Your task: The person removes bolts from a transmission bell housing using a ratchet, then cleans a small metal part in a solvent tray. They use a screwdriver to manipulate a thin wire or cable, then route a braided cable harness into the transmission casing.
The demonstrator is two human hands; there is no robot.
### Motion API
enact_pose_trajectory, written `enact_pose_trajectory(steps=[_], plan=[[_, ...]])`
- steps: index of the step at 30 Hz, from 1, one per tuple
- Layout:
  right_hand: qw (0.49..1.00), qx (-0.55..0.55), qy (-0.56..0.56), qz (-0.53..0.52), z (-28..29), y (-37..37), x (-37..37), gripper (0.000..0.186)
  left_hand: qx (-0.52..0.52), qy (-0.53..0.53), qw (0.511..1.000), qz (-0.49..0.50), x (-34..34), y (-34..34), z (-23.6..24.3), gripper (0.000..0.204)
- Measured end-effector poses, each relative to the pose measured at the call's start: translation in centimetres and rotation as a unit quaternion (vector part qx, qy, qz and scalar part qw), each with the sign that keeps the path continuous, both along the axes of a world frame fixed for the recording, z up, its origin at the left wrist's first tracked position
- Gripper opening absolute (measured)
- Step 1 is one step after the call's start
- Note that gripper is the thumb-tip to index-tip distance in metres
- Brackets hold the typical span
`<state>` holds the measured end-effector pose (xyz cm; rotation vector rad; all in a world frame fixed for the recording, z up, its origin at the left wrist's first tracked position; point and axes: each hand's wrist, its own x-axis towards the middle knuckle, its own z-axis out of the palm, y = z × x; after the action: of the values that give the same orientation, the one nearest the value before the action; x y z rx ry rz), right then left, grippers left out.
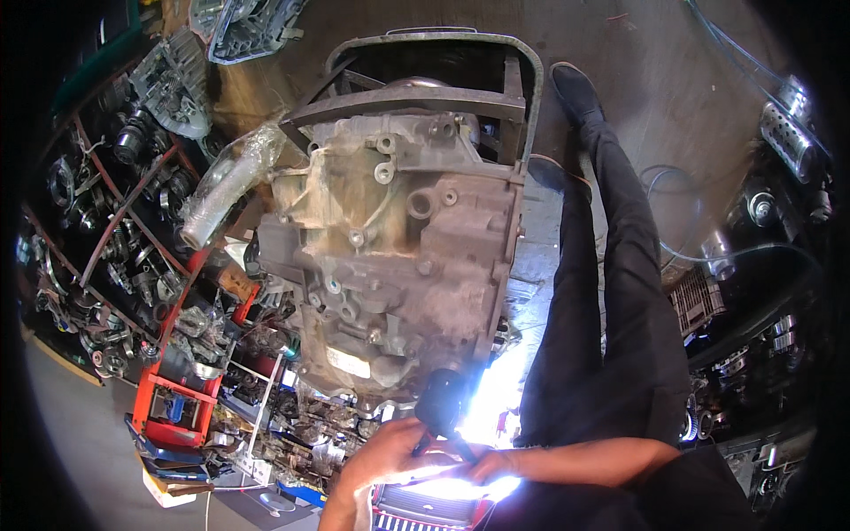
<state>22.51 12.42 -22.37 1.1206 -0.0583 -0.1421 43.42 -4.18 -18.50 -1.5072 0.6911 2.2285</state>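
A large, dirty grey metal gearbox (381, 239) fills the middle of the view, with bosses, bolt holes and a pale label on its casing. At its lower edge is a dark object with a round black head (440, 403); its exact kind is unclear. My left hand (390, 450) is closed at the lower left of this object, its fingers curled against it. From the right, my right hand (491, 464) closes on the lower part of the same object. Strong glare washes out the fingertips and part of what they hold.
A dark metal frame (522, 111) stands around the gearbox's far end. Racks of metal parts (115, 239) and a red stand (177, 403) lie left. Two legs in dark trousers (624, 292) are at right. A thin blue hose (753, 250) crosses the floor beyond them.
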Motion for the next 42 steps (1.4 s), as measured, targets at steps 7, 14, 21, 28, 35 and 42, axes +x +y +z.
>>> enact_pose_trajectory(steps=[7, 14, 21, 28, 35, 42], plan=[[1.000, 0.012, -0.025, -0.016, 0.5, -0.2, 0.9, 0.084, -0.218, -0.252, 0.941, -0.066, -3.8, -5.1, 1.6, 0.044], [0.999, 0.018, -0.043, -0.018, 0.5, -1.0, 0.7, 0.079, -0.391, -0.333, 0.856, -0.055, -6.6, -5.8, -0.9, 0.055], [0.998, 0.024, -0.052, -0.010, 0.7, -1.5, 0.1, 0.075, -0.391, -0.371, 0.840, -0.067, -7.3, -5.7, -1.4, 0.050], [0.998, 0.030, -0.057, -0.003, 1.0, -1.5, -0.3, 0.070, -0.391, -0.369, 0.841, -0.061, -7.6, -6.1, -1.6, 0.048], [0.998, 0.029, -0.061, 0.001, 1.3, -1.7, -0.9, 0.066, -0.395, -0.363, 0.842, -0.058, -7.6, -5.9, -1.7, 0.044], [0.998, 0.018, -0.064, 0.010, 1.4, -2.1, -1.4, 0.062, -0.411, -0.347, 0.840, -0.072, -7.5, -5.5, -1.6, 0.053]])
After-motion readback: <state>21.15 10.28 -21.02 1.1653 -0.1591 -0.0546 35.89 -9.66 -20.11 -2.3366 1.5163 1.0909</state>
